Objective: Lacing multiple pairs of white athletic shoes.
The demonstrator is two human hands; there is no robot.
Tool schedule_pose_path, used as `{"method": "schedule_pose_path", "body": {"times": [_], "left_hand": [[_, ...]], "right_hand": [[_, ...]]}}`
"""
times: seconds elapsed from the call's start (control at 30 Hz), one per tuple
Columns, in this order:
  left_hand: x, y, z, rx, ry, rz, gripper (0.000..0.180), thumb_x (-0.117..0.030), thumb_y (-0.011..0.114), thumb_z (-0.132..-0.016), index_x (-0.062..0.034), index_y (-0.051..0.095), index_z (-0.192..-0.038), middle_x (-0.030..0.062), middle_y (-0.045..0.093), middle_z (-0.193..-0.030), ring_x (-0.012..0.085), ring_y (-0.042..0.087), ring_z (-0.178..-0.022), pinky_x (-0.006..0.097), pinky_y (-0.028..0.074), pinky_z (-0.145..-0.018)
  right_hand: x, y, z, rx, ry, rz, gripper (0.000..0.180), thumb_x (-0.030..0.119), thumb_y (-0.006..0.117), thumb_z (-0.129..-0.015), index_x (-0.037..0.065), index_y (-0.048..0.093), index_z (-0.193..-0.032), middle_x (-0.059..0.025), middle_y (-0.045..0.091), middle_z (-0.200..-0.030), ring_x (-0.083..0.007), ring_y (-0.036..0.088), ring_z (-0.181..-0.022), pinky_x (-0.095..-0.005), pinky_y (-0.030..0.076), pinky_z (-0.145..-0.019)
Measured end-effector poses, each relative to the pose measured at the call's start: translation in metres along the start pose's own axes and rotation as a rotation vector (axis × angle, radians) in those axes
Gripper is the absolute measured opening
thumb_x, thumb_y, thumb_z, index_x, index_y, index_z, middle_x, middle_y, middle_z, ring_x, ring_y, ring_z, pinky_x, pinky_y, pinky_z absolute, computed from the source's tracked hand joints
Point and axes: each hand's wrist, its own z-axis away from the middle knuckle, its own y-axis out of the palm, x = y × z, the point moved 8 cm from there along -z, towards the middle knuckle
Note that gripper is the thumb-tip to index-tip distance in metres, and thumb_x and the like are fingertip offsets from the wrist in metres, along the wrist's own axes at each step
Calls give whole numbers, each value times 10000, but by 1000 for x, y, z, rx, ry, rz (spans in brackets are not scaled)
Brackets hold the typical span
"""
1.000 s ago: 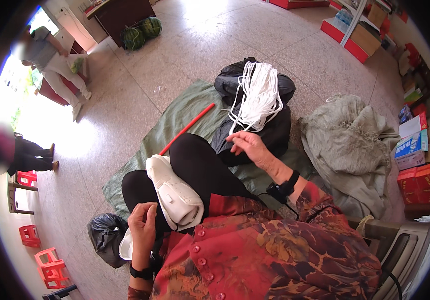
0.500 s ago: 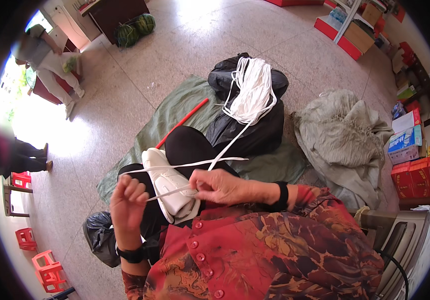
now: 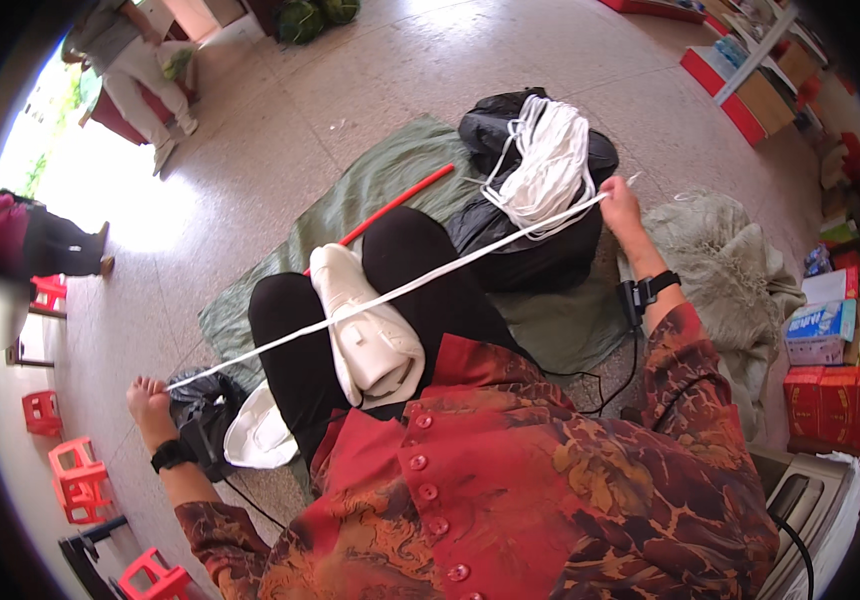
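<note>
From the head camera I record the left hand [image 3: 150,400] out at the person's left side, fingers curled and closed on one end of a white lace [image 3: 470,258]. The right hand [image 3: 620,207] is raised on the far right, its fingers pinched on the other end, with a short tip projecting beyond them. The lace is drawn nearly straight between the two hands, slanting up to the right.

On the lap, between the knees of the black trousers [image 3: 410,245], lies a white shoe-shaped piece [image 3: 380,345]. The lace crosses over it in my view; from this overhead angle I cannot determine whether the two touch.

Near the right hand I note a loose bundle of white laces [image 3: 550,165] resting on a black bag [image 3: 545,268]. A red rod [image 3: 400,204] lies slantwise on a green sheet [image 3: 340,200] beyond the knees. A grey-beige sack [image 3: 720,265] lies to the right, behind the right forearm. By the left forearm are a dark plastic bag [image 3: 205,390] and, beside the left thigh, a second white piece [image 3: 258,435]. Red stools [image 3: 80,480] stand farther left.
</note>
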Motion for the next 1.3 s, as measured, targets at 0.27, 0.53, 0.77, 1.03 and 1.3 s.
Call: {"method": "schedule_pose_path", "body": {"times": [0.27, 0.53, 0.77, 1.03, 1.3], "left_hand": [[131, 193, 242, 838, 878, -1531, 142, -152, 625, -906, -54, 656, -1004, 157, 678, -880, 345, 659, -867, 427, 521, -697], [129, 208, 279, 852, 933, -1532, 369, -100, 657, -802, -53, 614, -1165, 116, 585, -808, 312, 619, -748, 422, 483, -663], [156, 196, 275, 1024, 93, -1414, 710, -275, 776, -798, 67, 472, -1341, 104, 625, -711, 164, 578, -594, 326, 454, -548], [180, 216, 251, 965, 82, -1196, 490, -201, 677, -912, 58, 516, -1296, 16, 526, -640, 77, 487, -577, 287, 406, -519], [154, 205, 236, 862, 123, -1122, 156, -56, 547, -975, -19, 640, -1095, -22, 617, -768, 12, 424, -593, 193, 332, -516]], "right_hand": [[294, -7, 181, 709, -1059, -660, 202, 57, 709, -799, 30, 611, -974, -128, 616, -952, -295, 610, -908, -373, 481, -840], [319, 26, 223, 854, -811, -691, 188, 121, 665, -866, 12, 536, -948, -153, 576, -817, -333, 599, -787, -410, 480, -701], [330, 48, 219, 931, -925, -426, 187, 130, 521, -933, -20, 561, -1037, -258, 643, -840, -450, 625, -846, -497, 492, -716], [336, 67, 203, 879, -768, -632, 180, 79, 559, -922, -32, 658, -1023, -202, 663, -842, -316, 662, -783, -378, 509, -714], [332, 58, 202, 722, -811, -570, 152, 133, 602, -913, -7, 659, -930, -176, 632, -846, -337, 631, -809, -400, 493, -724]]}}
